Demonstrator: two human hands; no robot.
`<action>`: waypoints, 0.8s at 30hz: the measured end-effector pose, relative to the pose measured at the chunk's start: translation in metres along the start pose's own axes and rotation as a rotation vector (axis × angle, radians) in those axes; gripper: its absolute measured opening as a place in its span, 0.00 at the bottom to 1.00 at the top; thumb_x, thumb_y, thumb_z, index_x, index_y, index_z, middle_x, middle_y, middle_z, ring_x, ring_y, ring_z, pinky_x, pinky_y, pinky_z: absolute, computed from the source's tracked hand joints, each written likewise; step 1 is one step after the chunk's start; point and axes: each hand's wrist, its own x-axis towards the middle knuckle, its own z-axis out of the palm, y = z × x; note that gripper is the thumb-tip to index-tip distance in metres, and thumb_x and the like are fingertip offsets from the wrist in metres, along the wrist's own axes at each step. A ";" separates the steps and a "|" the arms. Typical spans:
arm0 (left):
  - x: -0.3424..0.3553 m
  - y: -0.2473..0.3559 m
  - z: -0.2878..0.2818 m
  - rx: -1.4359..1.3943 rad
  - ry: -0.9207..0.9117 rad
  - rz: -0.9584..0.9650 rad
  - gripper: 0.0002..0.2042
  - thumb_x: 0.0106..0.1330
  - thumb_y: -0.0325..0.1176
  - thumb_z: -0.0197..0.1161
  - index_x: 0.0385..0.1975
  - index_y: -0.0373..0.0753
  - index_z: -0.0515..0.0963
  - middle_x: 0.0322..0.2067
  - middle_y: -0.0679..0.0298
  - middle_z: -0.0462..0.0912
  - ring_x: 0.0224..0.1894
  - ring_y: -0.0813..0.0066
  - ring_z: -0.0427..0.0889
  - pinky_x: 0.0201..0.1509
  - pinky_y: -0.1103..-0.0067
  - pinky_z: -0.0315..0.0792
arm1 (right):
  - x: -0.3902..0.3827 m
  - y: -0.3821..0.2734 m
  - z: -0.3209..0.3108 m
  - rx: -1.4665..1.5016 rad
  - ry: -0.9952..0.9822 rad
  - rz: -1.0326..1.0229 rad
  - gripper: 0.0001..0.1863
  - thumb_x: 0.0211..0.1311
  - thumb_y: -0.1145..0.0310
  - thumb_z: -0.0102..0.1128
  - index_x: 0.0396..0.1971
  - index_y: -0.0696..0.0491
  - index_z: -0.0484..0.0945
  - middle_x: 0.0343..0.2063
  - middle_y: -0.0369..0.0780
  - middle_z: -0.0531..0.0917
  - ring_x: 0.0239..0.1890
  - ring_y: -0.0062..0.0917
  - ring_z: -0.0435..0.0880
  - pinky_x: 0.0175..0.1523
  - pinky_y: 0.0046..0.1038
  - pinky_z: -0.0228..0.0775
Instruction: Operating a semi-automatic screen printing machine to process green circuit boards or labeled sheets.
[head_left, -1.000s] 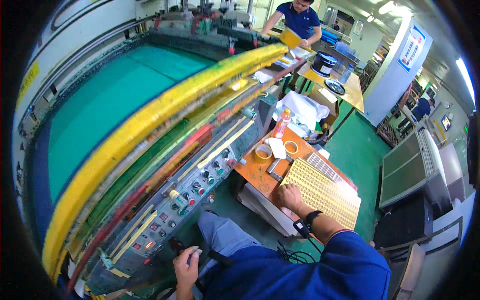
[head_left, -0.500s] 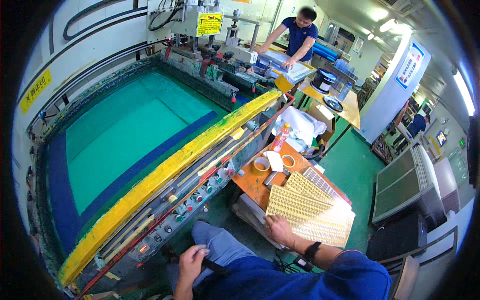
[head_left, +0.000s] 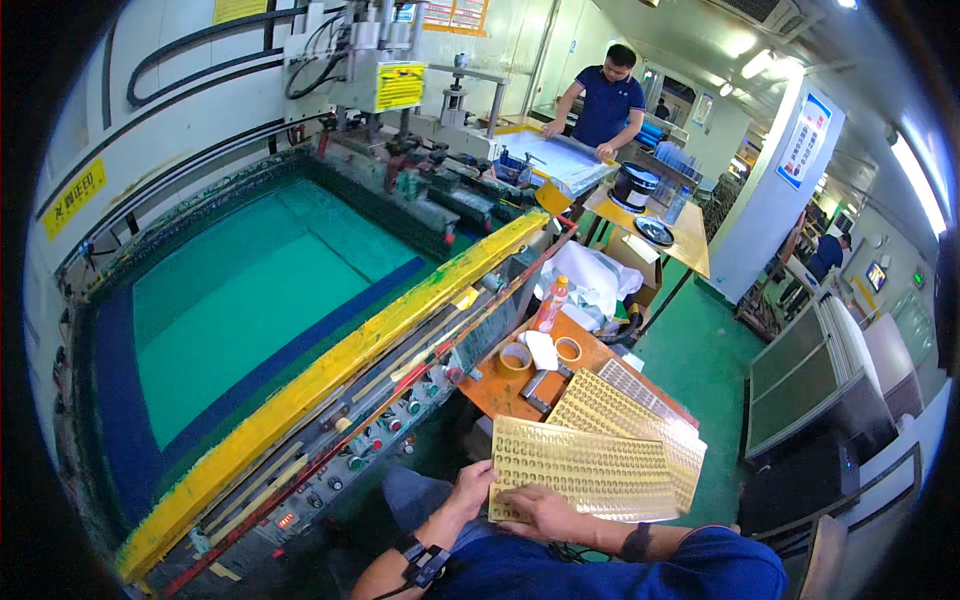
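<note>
A gold sheet (head_left: 585, 470) covered in rows of small dark printed shapes lies tilted in front of me, partly over other sheets. My left hand (head_left: 472, 490) is closed on its left edge, with the fingertips behind it hidden. At the lower left corner, my right hand (head_left: 540, 513) has its fingers bent over the sheet's face and holds the lower edge. Beneath it, a second gold sheet (head_left: 605, 405) and a silver-grey sheet (head_left: 640, 392) fan out on the orange table (head_left: 490, 392).
Tape rolls (head_left: 514, 360), an orange-capped bottle (head_left: 551, 304) and a dark metal block (head_left: 546, 388) stand on the table. To my left is a large printing machine with a green screen (head_left: 250, 300) and yellow bar (head_left: 350, 385). A co-worker (head_left: 607, 105) leans over a frame beyond.
The gold sheet has come left and nearer to me, off the fanned sheets. My left hand has risen from my lap to its left edge; my right hand has moved down along it.
</note>
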 end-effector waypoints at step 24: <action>-0.284 0.071 -0.071 0.716 0.884 0.673 0.22 0.69 0.39 0.50 0.55 0.28 0.67 0.47 0.53 0.76 0.48 0.67 0.74 0.53 0.74 0.68 | -0.025 0.117 -0.036 0.872 0.853 0.719 0.26 0.70 0.51 0.43 0.39 0.62 0.77 0.36 0.43 0.80 0.36 0.25 0.77 0.44 0.28 0.70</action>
